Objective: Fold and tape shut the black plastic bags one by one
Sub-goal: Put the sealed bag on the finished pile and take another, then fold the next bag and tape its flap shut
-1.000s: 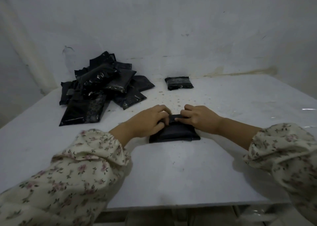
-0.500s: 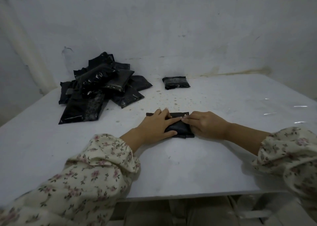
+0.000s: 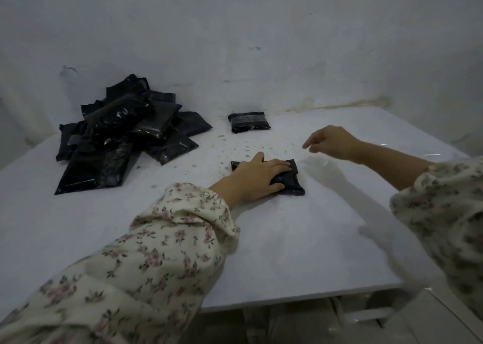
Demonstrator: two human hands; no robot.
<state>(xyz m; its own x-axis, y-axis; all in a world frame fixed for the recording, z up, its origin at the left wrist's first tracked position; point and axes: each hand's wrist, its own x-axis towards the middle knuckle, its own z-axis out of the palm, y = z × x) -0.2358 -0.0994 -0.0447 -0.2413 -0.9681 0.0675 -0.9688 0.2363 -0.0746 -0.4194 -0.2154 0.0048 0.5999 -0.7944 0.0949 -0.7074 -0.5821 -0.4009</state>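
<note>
Here the folded black bag [image 3: 293, 184] lies on the white counter [image 3: 287, 252] a little right of centre, roughly midway between the near edge and the far wall [image 3: 261, 43]. The left hand [image 3: 258, 179] lies flat on it, fingers straight and spread across its top, the thumb reaching over the far left corner; only the bag's right part and near right corner show past the fingers. The right hand [image 3: 332, 142] is lifted above the counter, to the right of the bag and farther back, apart from it. Its fingers are loosely bent, the forefinger points left, and nothing shows in it. The two hands are apart.

At the far left a pile of black bags [image 3: 122, 134] is heaped near the wall, its nearest bag reaching toward the counter's left edge. A single taped bag [image 3: 248, 122] sits at the far middle, just beside the wall line. Both are well apart from the folded bag, with a stretch of speckled counter between them. From the folded bag to the near edge runs a wide band of counter, crossed only by the floral left sleeve [image 3: 156, 252]. The right edge slants away behind the right sleeve [image 3: 444, 213], near that forearm.
</note>
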